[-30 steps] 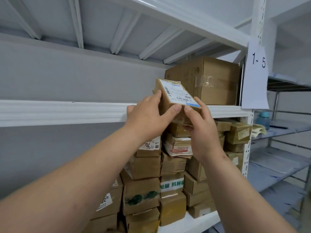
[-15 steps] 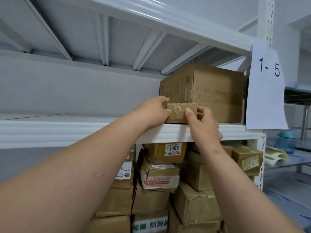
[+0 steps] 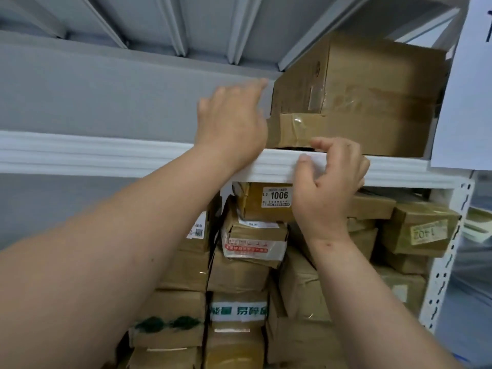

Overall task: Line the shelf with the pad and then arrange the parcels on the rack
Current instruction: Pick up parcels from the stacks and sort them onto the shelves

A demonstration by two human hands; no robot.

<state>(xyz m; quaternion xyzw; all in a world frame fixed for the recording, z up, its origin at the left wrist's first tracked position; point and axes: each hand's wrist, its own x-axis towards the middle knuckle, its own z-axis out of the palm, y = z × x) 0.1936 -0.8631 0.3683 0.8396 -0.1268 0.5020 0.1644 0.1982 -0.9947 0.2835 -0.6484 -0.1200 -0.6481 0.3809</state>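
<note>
Parcels (image 3: 247,262) stacked on lower shelf, nearest — one labelled 1006 (image 3: 277,195) just under shelf edge (image 3: 106,155). Right hand (image 3: 332,179) at white edge, fingers loosely curled, gripping nothing. Left hand (image 3: 234,123) above shelf, fingers spread and relaxed, beside small parcel (image 3: 292,129) lying on upper shelf. Behind it — large carton (image 3: 372,83), touching. White paper sign (image 3: 468,102) on right upright.

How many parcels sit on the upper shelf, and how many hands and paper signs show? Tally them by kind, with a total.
Parcels on the upper shelf: 2 (large box, small taped parcel)
Hands: 2 (left hand, right hand)
Paper sign: 1
Total: 5
</note>
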